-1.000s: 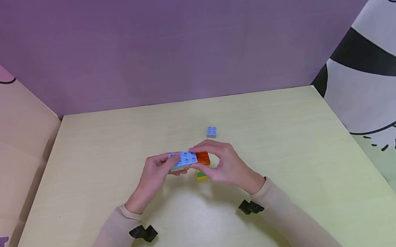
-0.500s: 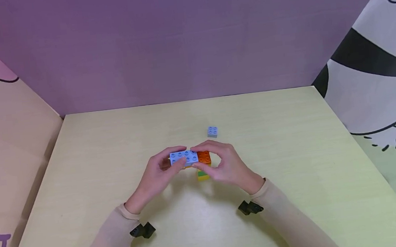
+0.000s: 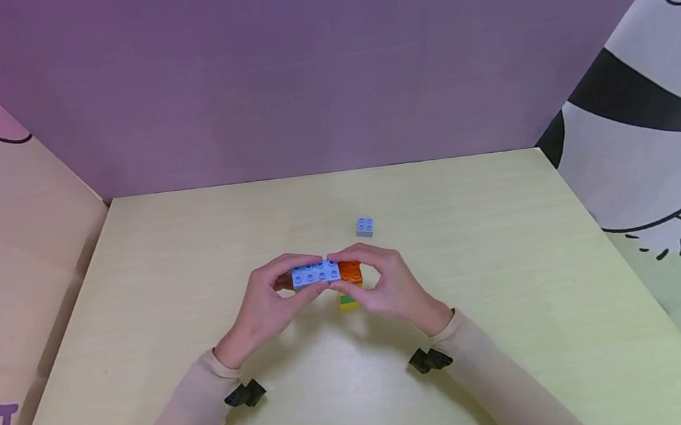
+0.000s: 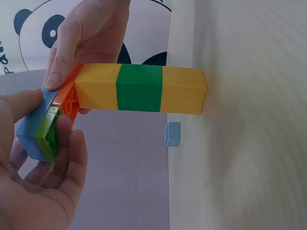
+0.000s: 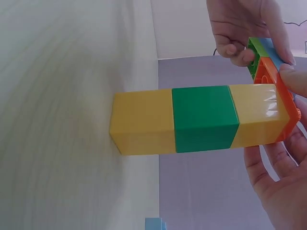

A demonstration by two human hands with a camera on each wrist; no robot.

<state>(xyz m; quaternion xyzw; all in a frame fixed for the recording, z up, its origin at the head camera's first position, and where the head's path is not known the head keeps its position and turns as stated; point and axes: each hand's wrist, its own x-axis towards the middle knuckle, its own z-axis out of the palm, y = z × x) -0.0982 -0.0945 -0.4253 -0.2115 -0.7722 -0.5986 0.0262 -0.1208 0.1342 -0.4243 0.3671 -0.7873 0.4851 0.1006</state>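
A tower of two yellow bricks with a green brick between them stands upright on the table. On its top lies an orange brick, which juts out to the left. A long blue brick sits over the orange one's left part, with a lime green brick under its outer end. My left hand pinches the blue brick between thumb and index finger, its other fingers curled near the lime green brick. With thumb and index finger, my right hand pinches the blue brick's right end, beside the orange studs.
A small blue brick rests on the pale wooden table behind the tower. A purple wall rises along the table's back edge, with printed panels at the left and right.
My left hand's thumb has moved from the blue brick's top to its near side, and its index finger has come along the far side. The right hand keeps its grip.
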